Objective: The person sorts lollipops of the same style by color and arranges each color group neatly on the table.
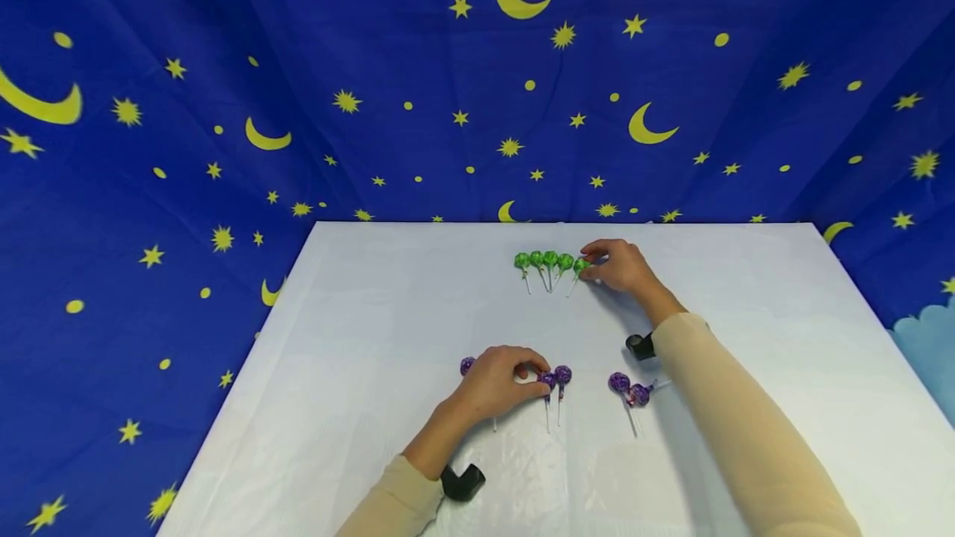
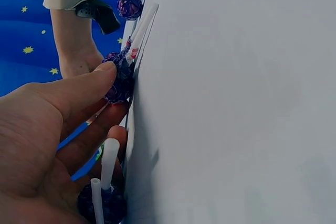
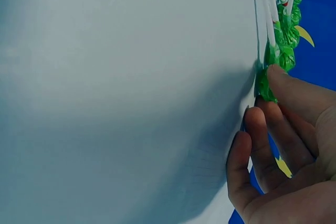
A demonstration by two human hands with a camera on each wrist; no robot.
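Near the middle of the table, my left hand (image 1: 496, 379) pinches the head of a purple-wrapped lollipop (image 1: 548, 380) between thumb and fingers. Another purple lollipop (image 1: 563, 374) lies just right of it. Partly hidden under this hand is a purple lollipop (image 1: 467, 365); the left wrist view shows two white sticks (image 2: 108, 163) by the palm. Farther back, my right hand (image 1: 618, 265) pinches a green-wrapped lollipop (image 1: 581, 266) at the right end of a row of several green lollipops (image 1: 550, 259). Their sticks point toward me.
Right of the left hand's row, two purple lollipops (image 1: 619, 383) lie touching, sticks pointing different ways. All rest on a white-covered table (image 1: 388, 297). A blue cloth (image 1: 418, 139) with yellow moons and stars hangs behind and beside it. Black wrist cameras (image 1: 462, 483) sit on both wrists.
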